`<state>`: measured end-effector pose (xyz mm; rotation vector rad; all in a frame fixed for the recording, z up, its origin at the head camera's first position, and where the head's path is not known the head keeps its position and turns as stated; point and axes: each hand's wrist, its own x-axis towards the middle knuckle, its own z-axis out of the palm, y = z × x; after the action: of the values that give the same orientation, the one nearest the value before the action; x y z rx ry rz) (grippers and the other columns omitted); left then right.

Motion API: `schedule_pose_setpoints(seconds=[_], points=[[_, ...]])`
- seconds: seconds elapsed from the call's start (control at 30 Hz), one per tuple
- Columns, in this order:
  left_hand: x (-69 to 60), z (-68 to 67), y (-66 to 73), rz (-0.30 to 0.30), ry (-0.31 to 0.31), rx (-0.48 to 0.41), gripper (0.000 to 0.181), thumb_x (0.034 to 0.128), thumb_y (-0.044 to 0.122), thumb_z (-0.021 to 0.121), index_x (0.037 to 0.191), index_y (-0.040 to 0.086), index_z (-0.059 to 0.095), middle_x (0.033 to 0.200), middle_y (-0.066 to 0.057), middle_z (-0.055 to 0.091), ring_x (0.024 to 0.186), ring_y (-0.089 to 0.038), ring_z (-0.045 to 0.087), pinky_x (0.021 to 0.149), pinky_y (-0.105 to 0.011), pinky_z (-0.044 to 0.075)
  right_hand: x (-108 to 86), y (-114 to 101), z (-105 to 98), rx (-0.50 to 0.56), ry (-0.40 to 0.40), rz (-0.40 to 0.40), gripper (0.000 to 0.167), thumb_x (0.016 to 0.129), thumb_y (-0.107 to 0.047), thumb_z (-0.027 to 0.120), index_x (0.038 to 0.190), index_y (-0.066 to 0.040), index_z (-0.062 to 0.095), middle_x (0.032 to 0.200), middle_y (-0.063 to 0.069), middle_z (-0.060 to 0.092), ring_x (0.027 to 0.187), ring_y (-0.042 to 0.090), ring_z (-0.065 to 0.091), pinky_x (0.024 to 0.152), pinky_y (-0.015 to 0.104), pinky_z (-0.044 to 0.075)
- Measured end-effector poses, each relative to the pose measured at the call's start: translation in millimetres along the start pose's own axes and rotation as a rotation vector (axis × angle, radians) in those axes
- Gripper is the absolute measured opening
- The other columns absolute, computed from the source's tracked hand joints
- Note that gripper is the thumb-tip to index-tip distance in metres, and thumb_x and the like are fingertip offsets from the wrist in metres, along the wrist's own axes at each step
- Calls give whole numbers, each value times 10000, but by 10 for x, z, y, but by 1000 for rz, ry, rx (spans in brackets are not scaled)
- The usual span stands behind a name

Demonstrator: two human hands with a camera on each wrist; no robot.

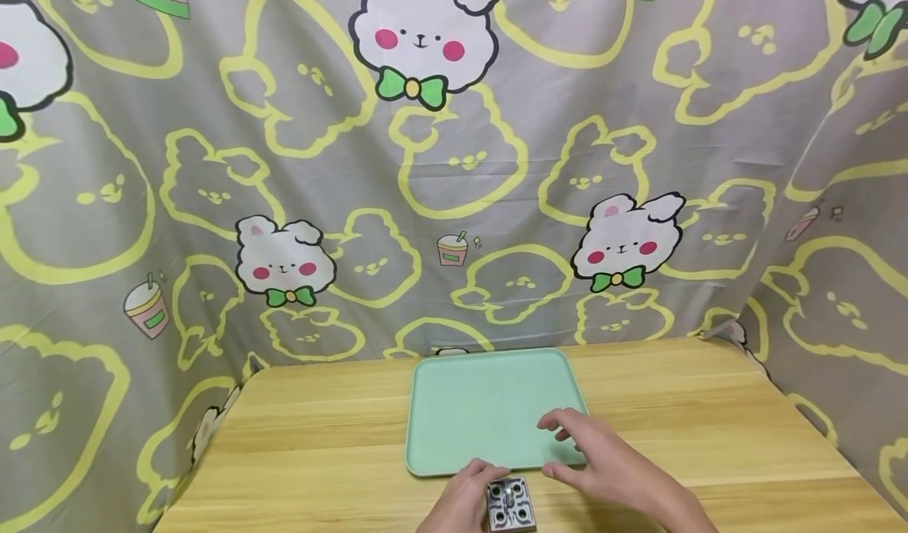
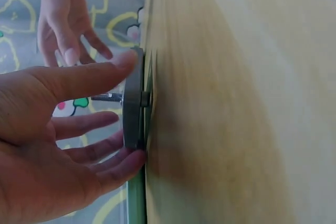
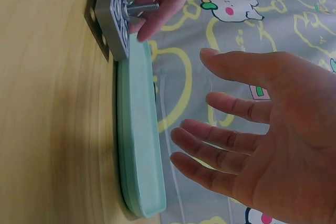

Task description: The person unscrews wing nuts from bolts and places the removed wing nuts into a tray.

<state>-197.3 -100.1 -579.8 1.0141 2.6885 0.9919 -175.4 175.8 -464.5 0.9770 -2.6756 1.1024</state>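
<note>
A square grey metal plate (image 1: 510, 505) with holes near its corners lies at the table's near side. A threaded bolt (image 3: 143, 8) stands out from its middle. My left hand (image 1: 463, 500) holds the plate by its edges, the thumb on one side and the fingers (image 2: 134, 162) on the opposite side. To the right, my right hand (image 1: 603, 462) hovers over the tray's near right corner, fingers spread and apart from the plate. Nothing is in the right palm (image 3: 294, 145). The plate's underside is mostly hidden.
A mint-green tray (image 1: 489, 407) with a low rim lies just behind the plate on the wooden table (image 1: 319, 438). A grey curtain (image 1: 496, 202) with cartoon prints encloses the table at the back and both sides.
</note>
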Motion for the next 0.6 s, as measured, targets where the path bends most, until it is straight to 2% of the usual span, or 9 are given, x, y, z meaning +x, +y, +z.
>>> schedule_pose_setpoints(seconds=[0.17,0.3,0.47,0.5,0.6], points=[[6,-8,40,36,-17,4,681,814,482,862,1326,86,650,1156,14,570,1001,-63,557,836,-253,564,4,-35,24,57,-60,42,460,959,-363,746,1327,-145,578,1296,76,632,1074,247,663,845,372,615],[6,-12,54,2,0,-40,708,790,506,873,1314,86,652,1158,53,585,1010,-52,565,857,-271,568,5,-78,44,112,-99,50,452,973,-350,731,1341,-140,573,1301,82,626,1097,254,654,865,371,611],[-3,-19,3,-19,24,-155,690,775,496,888,1314,149,634,1142,140,591,1007,-12,563,873,-255,546,7,-108,62,157,-129,29,381,992,-345,707,1323,-213,574,1265,62,638,1099,243,657,876,382,612],[-10,-39,20,-17,30,-178,674,776,477,893,1311,160,633,1144,145,597,1014,-10,565,882,-250,540,10,-110,61,169,-134,30,374,993,-346,705,1321,-223,573,1263,62,639,1101,246,657,872,382,614],[-32,-189,199,-13,25,-229,608,801,354,895,1306,144,629,1149,125,619,1032,-32,581,881,-253,539,25,-121,44,213,-141,46,357,991,-340,709,1304,-229,581,1252,74,636,1101,269,656,855,368,623]])
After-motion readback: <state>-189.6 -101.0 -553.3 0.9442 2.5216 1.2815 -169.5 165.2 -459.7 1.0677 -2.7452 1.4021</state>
